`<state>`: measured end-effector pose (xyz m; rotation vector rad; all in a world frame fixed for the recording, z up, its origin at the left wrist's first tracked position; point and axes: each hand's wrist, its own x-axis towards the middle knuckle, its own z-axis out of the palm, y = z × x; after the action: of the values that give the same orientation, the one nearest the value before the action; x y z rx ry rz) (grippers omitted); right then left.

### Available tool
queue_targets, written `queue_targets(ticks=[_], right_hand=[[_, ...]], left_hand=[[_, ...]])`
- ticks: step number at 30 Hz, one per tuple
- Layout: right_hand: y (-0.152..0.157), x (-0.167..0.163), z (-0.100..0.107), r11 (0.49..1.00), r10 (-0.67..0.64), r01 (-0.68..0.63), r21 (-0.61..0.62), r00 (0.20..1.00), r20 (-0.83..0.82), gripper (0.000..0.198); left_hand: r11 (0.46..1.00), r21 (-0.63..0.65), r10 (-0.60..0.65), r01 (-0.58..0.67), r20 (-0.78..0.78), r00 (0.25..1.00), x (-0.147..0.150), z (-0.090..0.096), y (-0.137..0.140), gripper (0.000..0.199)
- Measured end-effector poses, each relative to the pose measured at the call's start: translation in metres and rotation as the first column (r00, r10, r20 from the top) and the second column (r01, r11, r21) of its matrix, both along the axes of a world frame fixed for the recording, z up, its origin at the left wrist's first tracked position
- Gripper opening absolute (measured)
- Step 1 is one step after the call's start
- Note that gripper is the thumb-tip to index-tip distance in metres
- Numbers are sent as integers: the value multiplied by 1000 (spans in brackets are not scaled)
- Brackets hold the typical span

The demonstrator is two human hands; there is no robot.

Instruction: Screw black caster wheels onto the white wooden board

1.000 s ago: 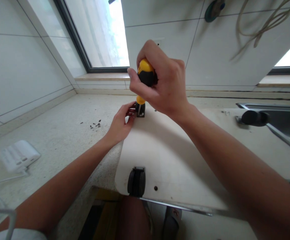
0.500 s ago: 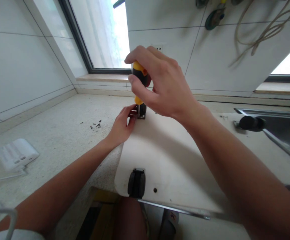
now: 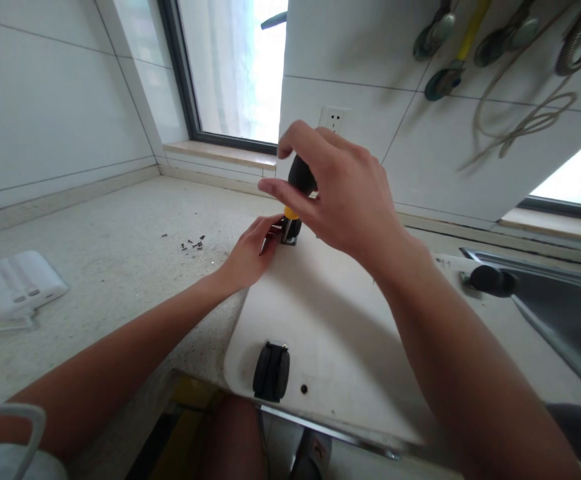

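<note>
My right hand (image 3: 345, 190) is around the black and yellow handle of a screwdriver (image 3: 301, 177), thumb stretched along one side and fingers curled over the other. The screwdriver points down at the mounting plate of a black caster wheel (image 3: 294, 230) at the far left corner of a white board (image 3: 330, 313). My left hand (image 3: 253, 252) grips this caster from the left, its fingertips partly hidden behind it. Where the screwdriver's tip meets the plate is too small to make out. Another black caster (image 3: 271, 372) is fixed at the board's near left corner, beside a dark hole.
Several small dark screws (image 3: 197, 245) lie on the speckled countertop (image 3: 135, 220) to the left. A white power bank-like box (image 3: 23, 283) with a cable sits farther left. At right are another caster (image 3: 493, 280) and a metal sink (image 3: 570, 300). Pipes and a cord hang on the wall behind.
The camera view has shifted, showing more of the wall valves. My right hand has turned on the screwdriver handle, and less yellow shows. My left hand stays at the same caster.
</note>
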<state>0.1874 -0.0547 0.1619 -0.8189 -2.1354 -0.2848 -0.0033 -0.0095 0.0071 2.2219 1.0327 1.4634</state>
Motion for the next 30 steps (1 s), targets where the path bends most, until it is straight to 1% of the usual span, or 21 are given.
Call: queue_targets(ticks=[2,3,4,6,7,8,9,11,12,13,15,17,18,21,22,24,26,27,28,30], right_hand=[[-1,2,2,995,69,-64,-74,996,65,27],[-2,3,3,994,64,-56,-94,995,78,29],[-3,4,4,996,25,-19,-91,997,68,28],[-2,4,3,994,-91,92,-54,996,14,24],[-2,5,3,991,-125,125,-44,992,-4,25],[-1,6,4,991,-122,122,-49,992,-3,26],[-1,8,4,994,-84,85,-75,996,18,28],[-1,10,5,989,34,-23,-149,997,72,32],[-2,10,5,985,66,-52,-167,995,80,33],[-3,9,5,986,58,-46,-162,996,74,31],[-7,5,3,994,-34,38,-99,999,39,24],[-11,-1,3,994,-91,93,-53,995,34,24],[-13,-4,3,995,-79,82,-55,995,55,24],[-17,-7,6,993,1,15,-121,991,131,24],[-16,-7,6,992,-9,25,-121,992,128,23],[-13,-6,6,993,-89,93,-68,994,65,19],[-9,-3,5,991,-134,135,-24,991,15,22],[-8,-1,6,993,-113,114,-32,993,21,24],[-8,1,7,996,-66,68,-64,997,42,25],[-9,3,8,988,40,-27,-150,996,83,29]], left_hand=[[1000,12,9,-9,-11,1000,0,0,1,44],[1000,21,10,-10,-20,1000,0,-1,1,46],[1000,29,10,-9,-29,1000,0,-1,2,48],[999,46,10,-9,-42,999,-1,-2,3,50],[999,53,13,-10,-46,999,-1,-3,3,51],[998,57,14,-12,-47,999,-1,-4,3,51],[998,59,15,-13,-49,999,-2,-4,4,51],[998,61,16,-13,-51,999,-2,-5,4,51],[998,63,17,-14,-54,998,-2,-5,4,51],[998,67,19,-16,-58,998,-2,-5,4,50],[997,81,24,-19,-64,998,-1,-4,3,47],[995,94,37,-31,-64,997,0,-4,2,45],[994,97,48,-42,-61,997,1,-4,2,46],[994,90,69,-63,-63,996,1,-4,2,48],[995,85,65,-59,-68,996,1,-4,2,47],[996,80,49,-43,-75,996,0,-4,2,46],[996,83,46,-40,-76,996,-1,-4,3,46],[996,83,49,-43,-75,996,-2,-5,3,46],[996,82,50,-44,-74,996,-2,-5,4,47],[996,76,45,-39,-73,996,-3,-6,5,47]])
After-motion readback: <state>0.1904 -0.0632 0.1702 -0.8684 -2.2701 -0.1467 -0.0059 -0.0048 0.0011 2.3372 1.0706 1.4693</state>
